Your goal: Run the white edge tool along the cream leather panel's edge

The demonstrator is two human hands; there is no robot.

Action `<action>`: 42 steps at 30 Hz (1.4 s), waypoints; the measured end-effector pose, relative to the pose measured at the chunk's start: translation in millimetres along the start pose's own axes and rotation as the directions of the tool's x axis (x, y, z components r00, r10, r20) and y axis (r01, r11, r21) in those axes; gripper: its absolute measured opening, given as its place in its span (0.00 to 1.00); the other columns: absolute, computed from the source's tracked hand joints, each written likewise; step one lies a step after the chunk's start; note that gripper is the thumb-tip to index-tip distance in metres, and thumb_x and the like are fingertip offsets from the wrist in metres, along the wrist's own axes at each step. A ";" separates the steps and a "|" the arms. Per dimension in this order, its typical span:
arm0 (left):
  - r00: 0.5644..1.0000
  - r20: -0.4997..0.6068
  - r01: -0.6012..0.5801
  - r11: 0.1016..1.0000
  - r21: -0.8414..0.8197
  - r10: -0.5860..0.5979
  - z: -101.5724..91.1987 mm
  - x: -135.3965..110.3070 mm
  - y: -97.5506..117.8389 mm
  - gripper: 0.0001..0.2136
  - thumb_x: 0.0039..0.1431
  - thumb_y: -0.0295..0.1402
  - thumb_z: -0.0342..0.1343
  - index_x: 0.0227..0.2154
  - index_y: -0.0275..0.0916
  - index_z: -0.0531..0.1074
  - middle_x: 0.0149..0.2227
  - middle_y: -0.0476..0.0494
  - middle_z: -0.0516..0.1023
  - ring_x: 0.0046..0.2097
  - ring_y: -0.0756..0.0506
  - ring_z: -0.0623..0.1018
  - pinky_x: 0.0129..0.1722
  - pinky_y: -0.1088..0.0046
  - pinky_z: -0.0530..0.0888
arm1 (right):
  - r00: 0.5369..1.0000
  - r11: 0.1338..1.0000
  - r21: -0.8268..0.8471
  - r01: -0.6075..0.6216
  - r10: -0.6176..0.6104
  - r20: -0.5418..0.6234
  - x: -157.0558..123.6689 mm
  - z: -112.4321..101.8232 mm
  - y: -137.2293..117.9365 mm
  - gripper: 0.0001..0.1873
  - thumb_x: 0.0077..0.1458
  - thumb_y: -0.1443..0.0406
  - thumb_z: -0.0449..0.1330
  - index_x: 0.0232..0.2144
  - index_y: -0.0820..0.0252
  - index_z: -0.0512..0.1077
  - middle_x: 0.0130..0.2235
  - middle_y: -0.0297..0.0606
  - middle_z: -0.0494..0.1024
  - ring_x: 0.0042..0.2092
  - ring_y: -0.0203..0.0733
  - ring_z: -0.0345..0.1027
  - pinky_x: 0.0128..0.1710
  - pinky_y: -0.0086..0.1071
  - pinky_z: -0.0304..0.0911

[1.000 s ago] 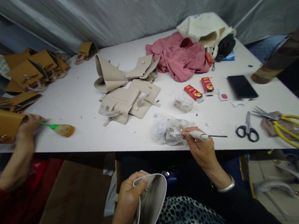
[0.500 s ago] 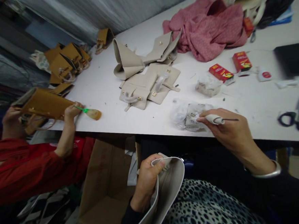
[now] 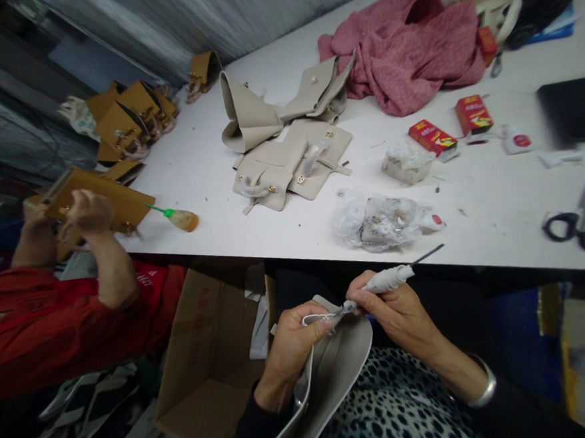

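My left hand [image 3: 291, 349] grips the top edge of a cream leather bag piece [image 3: 334, 375] held over my lap, below the table edge. My right hand [image 3: 399, 313] holds a white-wrapped tool [image 3: 386, 280] with a thin dark rod at its back end; its tip touches the bag piece's edge right by my left thumb. On the white table [image 3: 492, 226] just above lies a crumpled clear plastic bag [image 3: 380, 222] with greyish material inside.
Cream bag parts [image 3: 287, 158] and a pink cloth [image 3: 409, 47] lie further back, with red boxes [image 3: 433, 137], black scissors [image 3: 580, 226] and a dark phone [image 3: 578, 109]. At the left a person in red holds a tan bag [image 3: 98, 199]; a green-tipped bottle [image 3: 180, 218] lies nearby. A cardboard box [image 3: 207, 366] stands under the table.
My right hand has left the plastic bag on the table and brought the tool down to the bag piece's edge. The person at the left let go of the green-tipped bottle.
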State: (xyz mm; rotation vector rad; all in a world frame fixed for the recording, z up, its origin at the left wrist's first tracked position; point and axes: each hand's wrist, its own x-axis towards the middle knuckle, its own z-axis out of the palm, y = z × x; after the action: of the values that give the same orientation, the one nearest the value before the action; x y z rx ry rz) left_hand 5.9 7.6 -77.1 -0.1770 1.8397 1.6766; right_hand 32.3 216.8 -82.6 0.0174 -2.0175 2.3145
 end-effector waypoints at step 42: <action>0.999 -0.011 -0.037 0.990 -0.137 0.036 4.1 -6.5 -4.9 0.10 0.44 0.36 0.71 0.23 0.35 0.78 0.25 0.49 0.72 0.28 0.50 0.67 0.31 0.72 0.61 | 0.811 0.750 -0.336 0.569 -0.443 0.383 -24.2 -39.8 -27.4 0.09 0.70 0.60 0.61 0.47 0.56 0.78 0.39 0.39 0.84 0.39 0.41 0.79 0.40 0.33 0.71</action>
State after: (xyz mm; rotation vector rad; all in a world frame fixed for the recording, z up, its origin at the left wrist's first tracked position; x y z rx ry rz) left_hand 14.9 8.5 -77.8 -0.2095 1.7442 1.8310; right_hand 59.6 258.8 -62.3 0.8139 -2.2412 1.5517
